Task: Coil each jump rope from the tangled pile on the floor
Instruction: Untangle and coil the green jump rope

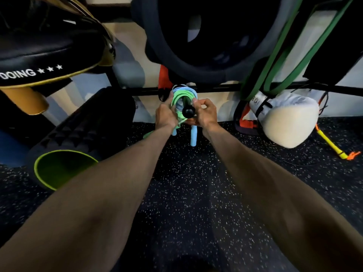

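Coils of green jump rope [176,97] and light-blue jump rope [188,89] hang bunched over a black peg with a round knob [188,111] on a rack. My left hand [165,115] grips the left side of the coils. On the right side, my right hand [204,113] pinches the rope beside the knob. Two light-blue handles [193,137] dangle below my hands, and a green handle [147,135] pokes out under my left wrist.
A black foam roller with a lime-green core [64,169] lies at the left. A white boxing glove [288,122] sits at the right by a yellow-and-orange rope [332,144]. Green resistance bands [279,61] hang above. A black kick pad [45,48] is upper left. Below is speckled black floor [186,203].
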{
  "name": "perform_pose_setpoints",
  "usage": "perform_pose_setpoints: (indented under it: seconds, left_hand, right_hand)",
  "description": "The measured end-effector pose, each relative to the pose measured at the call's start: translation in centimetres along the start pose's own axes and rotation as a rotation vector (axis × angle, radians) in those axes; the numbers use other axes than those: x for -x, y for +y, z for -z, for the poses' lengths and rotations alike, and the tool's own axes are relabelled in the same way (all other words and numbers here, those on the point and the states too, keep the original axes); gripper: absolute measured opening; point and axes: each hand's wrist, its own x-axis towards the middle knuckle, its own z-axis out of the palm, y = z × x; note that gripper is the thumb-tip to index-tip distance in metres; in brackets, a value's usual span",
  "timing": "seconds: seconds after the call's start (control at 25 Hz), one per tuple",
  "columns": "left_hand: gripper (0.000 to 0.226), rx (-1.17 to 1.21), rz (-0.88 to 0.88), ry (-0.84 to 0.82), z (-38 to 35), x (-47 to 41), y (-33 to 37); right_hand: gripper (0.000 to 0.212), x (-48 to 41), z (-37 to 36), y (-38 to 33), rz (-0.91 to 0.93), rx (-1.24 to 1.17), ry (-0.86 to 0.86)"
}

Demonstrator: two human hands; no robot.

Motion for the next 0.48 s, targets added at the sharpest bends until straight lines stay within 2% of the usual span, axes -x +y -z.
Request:
perform_pose_setpoints:
  seconds: [0.04, 0.12, 0.2, 0.24, 0.36, 0.48]
  left_hand:
    - [0.017, -0.089, -0.012, -0.027, 0.0, -0.2, -0.4]
    - [0.041, -0.138, -0.088, -0.11, 0.0, -0.4, -1.3]
    - [0.063, -0.122, -0.075, -0.156, 0.4, 0.4, -1.6]
    - [0.066, -0.067, -0.035, -0.172, 1.0, 1.7, -0.9]
    - [0.059, -0.124, -0.003, -0.132, 2.1, 5.5, 0.4]
    - [0.041, -0.212, 0.104, -0.196, 3.2, 10.1, 0.4]
  right_hand:
    - [0.018, 0.0, 0.1, -0.1, -0.022, 0.004, 0.002]
    - [0.012, 0.5, 0.4, 0.4, -0.054, -0.007, -0.005]
    - [0.017, 1.6, 0.9, 1.0, -0.04, 0.03, -0.002]
    - [0.022, 2.2, 1.2, 1.4, -0.012, 0.092, 0.019]
    - [0.031, 4.9, 2.9, 1.5, 0.054, 0.326, 0.048]
    - [0.034, 9.1, 5.5, 0.9, 0.082, 0.519, 0.031]
